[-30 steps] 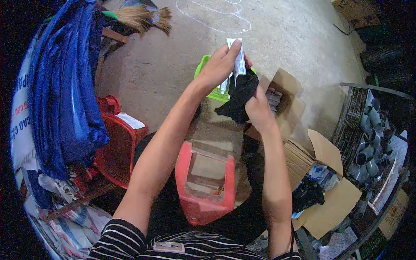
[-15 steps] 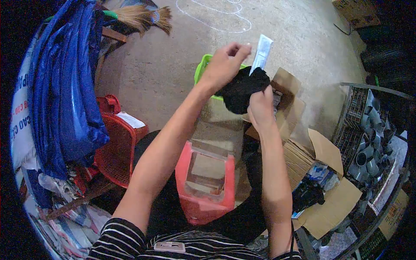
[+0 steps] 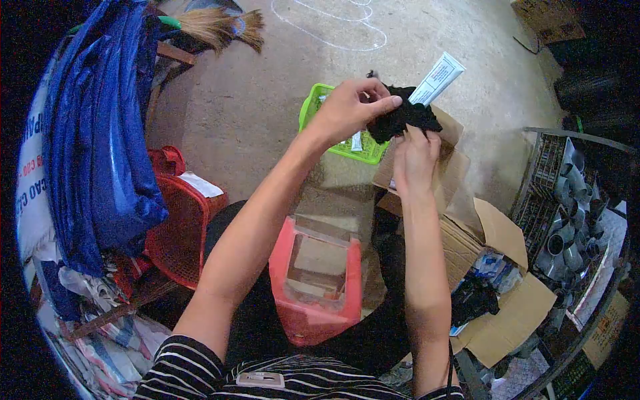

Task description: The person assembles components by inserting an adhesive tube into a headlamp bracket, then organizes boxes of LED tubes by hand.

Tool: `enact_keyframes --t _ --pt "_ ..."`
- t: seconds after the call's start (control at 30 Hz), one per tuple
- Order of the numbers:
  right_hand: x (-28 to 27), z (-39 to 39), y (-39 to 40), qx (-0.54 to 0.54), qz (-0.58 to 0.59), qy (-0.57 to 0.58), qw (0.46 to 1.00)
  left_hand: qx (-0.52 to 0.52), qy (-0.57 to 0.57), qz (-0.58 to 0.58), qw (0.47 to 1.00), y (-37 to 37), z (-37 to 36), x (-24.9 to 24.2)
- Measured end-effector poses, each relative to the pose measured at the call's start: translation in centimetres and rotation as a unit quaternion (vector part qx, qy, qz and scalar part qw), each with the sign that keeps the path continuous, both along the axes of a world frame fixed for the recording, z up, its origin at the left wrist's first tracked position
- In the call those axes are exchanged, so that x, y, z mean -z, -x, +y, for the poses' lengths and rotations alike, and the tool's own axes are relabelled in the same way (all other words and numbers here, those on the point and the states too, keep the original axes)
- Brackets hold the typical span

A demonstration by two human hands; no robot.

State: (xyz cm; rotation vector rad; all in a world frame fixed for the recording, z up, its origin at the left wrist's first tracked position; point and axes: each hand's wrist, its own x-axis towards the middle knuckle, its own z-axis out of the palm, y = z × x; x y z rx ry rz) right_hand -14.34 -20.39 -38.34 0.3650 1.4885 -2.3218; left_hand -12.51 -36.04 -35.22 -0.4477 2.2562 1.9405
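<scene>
A bunched black cloth (image 3: 400,123) is stretched between my hands, above the green plastic basket (image 3: 368,160). My left hand (image 3: 350,110) pinches its left side between thumb and fingers. From below, my right hand (image 3: 417,157) grips the cloth's lower edge with closed fingers. A white tube (image 3: 437,79) with blue print sticks up from the cloth, slanting to the upper right; its lower end is hidden. In the basket lies a small white item (image 3: 357,141), and my left hand covers part of the basket.
A red plastic stool (image 3: 317,323) stands between my legs. An open cardboard box (image 3: 510,320) with packets and black cloth is at right, beside a rack of grey pipe fittings (image 3: 570,233). Left are a red basket (image 3: 177,227), blue tarpaulin (image 3: 110,140) and a straw broom (image 3: 207,28).
Both hands and the black cloth have shifted right, uncovering more of the green basket. The white tube now leans further right. My left hand has gone from beside the cloth to pinching it.
</scene>
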Motion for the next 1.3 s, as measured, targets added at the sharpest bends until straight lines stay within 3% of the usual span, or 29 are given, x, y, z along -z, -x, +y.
enact_keyframes --t 0.07,0.13,0.27,0.33,0.4,0.5,0.53,0.63,0.67,0.77,0.9,1.07,1.3 --pt "0.5 0.3 0.0 0.008 0.008 -0.008 1.0 -0.021 0.173 0.216 0.961 0.4 0.0 2.8" --pt "0.7 0.7 0.0 -0.012 0.04 -0.012 0.999 -0.02 0.205 0.275 0.939 0.4 0.1 3.0" --pt "0.3 0.5 0.4 -0.023 0.103 -0.055 0.993 0.003 -0.003 0.088 0.996 -0.2 0.5 1.8" --pt "-0.3 0.0 0.8 -0.031 0.136 -0.067 0.988 0.051 -0.106 -0.011 0.993 -0.6 0.5 1.0" --pt "-0.7 -0.1 0.6 -0.003 0.076 -0.076 0.994 0.147 -0.202 -0.107 0.962 -0.9 0.4 0.3" --pt "-1.1 0.2 0.5 -0.006 0.02 -0.054 0.998 0.153 -0.087 -0.095 0.98 -1.0 1.6 1.1" --pt "-0.3 0.3 0.7 0.005 0.006 -0.04 0.999 0.135 0.01 -0.072 0.988 -0.6 1.3 1.5" --pt "0.5 1.0 1.1 -0.029 0.028 0.015 0.999 0.045 0.062 0.019 0.997 -0.4 1.0 1.4" --pt "0.6 1.2 1.2 -0.052 0.046 0.035 0.997 0.033 0.056 0.005 0.998 -0.6 0.9 1.2" --pt "-0.7 0.5 1.3 -0.072 0.077 0.081 0.991 0.027 -0.123 0.042 0.991 -0.5 1.1 2.1" --pt "-1.4 1.2 1.6 -0.101 0.039 0.104 0.989 0.024 -0.169 0.0 0.985 -0.2 0.9 0.9" --pt "-0.2 1.5 1.6 -0.086 0.057 0.102 0.989 0.02 -0.169 0.027 0.985 -0.4 0.8 0.2" --pt "-0.6 1.3 2.1 0.019 0.008 0.094 0.995 0.03 -0.117 0.041 0.992 -0.3 0.5 -0.1"
